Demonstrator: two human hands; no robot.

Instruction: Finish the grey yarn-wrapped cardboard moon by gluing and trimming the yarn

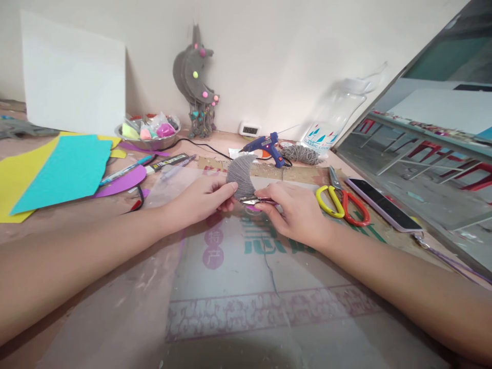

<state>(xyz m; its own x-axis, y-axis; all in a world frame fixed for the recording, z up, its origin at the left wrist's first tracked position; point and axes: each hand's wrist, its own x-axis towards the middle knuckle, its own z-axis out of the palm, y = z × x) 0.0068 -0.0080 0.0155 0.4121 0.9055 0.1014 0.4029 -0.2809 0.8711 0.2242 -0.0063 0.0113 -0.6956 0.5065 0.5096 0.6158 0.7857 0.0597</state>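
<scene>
My left hand is closed on the lower left edge of a crescent moon shape wrapped in grey yarn, thumb on its front. In my right hand is a small tool with a pointed metal tip, pinched between thumb and fingers. Its tip touches or lies just in front of the crescent's lower edge; its exact kind is too small to tell. A strand of grey yarn lies across the clear sheet on the table below. A bit of purple shows under the tool.
Behind my hands lie a blue glue gun and grey yarn. Scissors and a phone are to the right. Coloured sheets and a metal bowl sit left. A decorated moon hanging leans on the wall.
</scene>
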